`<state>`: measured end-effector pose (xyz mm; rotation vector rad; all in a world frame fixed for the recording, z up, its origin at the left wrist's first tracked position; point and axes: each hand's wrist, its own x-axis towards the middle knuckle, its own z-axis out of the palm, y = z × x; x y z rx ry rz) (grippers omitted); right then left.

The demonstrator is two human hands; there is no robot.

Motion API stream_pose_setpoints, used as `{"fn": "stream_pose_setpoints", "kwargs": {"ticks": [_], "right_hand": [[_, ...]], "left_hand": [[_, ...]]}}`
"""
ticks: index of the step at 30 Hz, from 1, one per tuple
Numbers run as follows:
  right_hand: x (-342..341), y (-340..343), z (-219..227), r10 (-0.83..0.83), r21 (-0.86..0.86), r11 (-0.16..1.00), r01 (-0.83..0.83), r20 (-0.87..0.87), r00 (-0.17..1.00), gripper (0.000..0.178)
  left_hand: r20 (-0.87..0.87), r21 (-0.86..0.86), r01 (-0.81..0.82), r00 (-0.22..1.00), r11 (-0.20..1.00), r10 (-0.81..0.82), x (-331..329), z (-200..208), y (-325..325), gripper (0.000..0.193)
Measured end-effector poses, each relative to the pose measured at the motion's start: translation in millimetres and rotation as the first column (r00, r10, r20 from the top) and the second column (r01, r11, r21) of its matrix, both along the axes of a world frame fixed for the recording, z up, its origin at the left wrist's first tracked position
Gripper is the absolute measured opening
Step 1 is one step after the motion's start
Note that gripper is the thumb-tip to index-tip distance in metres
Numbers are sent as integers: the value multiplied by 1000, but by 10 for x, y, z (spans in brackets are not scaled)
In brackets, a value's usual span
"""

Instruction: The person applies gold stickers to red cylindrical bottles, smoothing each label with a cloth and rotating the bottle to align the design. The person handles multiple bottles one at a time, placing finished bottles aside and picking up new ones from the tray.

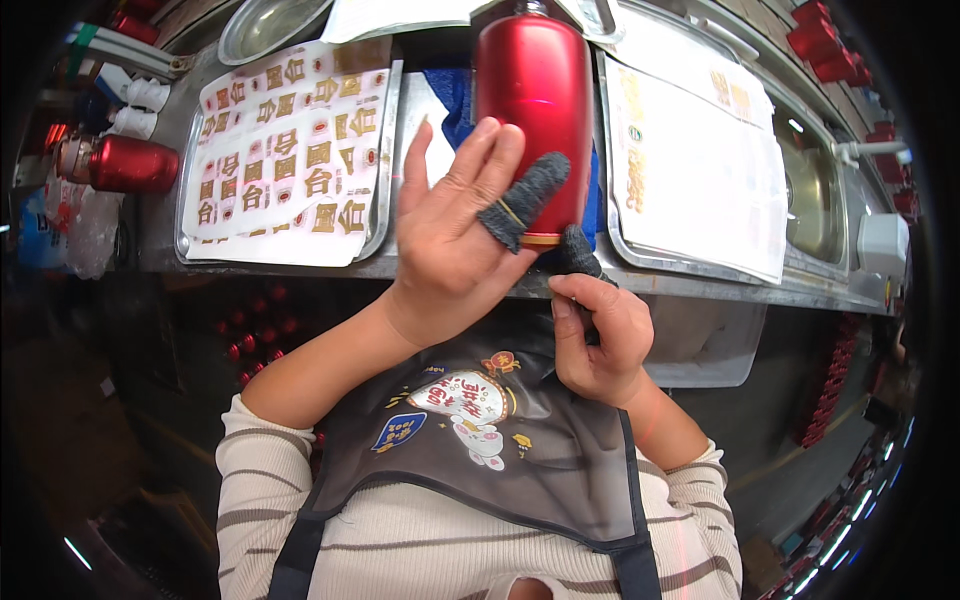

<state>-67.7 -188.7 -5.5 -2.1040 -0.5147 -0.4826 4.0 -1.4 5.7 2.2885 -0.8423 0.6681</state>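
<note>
head view: the red bottle (pixel 535 100) is laid on the counter (pixel 480 284), neck pointed away from the wearer, gold-rimmed base turned toward the counter's front edge. a blue cloth (pixel 455 95) is seen under and beside it.

the left hand (pixel 455 225) is spread wide, fingers fanned, with its right-hand fingers laid against the bottle's lower side; one of them is covered by a grey finger sleeve (pixel 525 200). the right hand (pixel 605 330) is held narrow just below the base, thumb and finger drawn together (whether something thin is pinched there cannot be told). a second grey sleeve (pixel 580 255) is worn on it, near the base.

to the left, sheets of gold labels (pixel 285 150) are stacked on a metal tray (pixel 187 240); past that, another red bottle (pixel 135 163) is placed on its side. to the right, white sheets (pixel 710 180) are piled on a second tray (pixel 640 258), next to a sink (pixel 812 190). a metal bowl (pixel 270 28) is set behind the label tray.
</note>
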Motion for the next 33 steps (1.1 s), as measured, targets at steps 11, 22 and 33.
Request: {"fn": "stream_pose_setpoints", "kwargs": {"ticks": [11,22,33], "right_hand": [[329,-22,393,278,-615,776,-137,140,950,22],[263,-140,385,165,-309,944,-118,130,978,32],[594,-809,356,-282,-3,955,298,-334,899,18]], "left_hand": [[-142,-100,4,990,995,-18,-12,-97,43,77],[-224,-45,10,974,999,-20,-84,-35,150,89],[-237,-36,30,971,999,-37,52,107,-59,95]]}}
